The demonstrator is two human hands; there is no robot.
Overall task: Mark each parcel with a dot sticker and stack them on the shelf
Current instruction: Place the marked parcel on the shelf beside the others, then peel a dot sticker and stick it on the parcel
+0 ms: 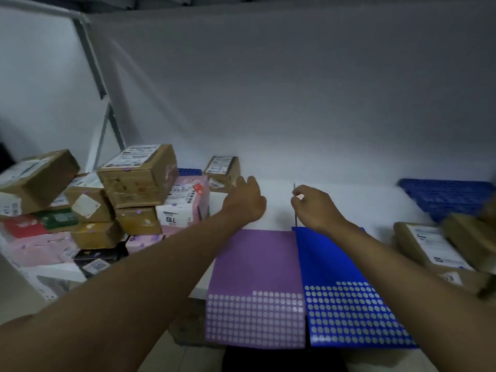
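Our left hand [245,200], fingers spread and empty, reaches toward the small brown cardboard parcel [222,171] at eleven o'clock; it looks light and stiff, best gripped across its sides. Our right hand [312,208] pinches thin metal tweezers [294,205].

Two sticker sheets [303,285] lie side by side between stacked parcels [107,205] left and boxes [442,245] right.
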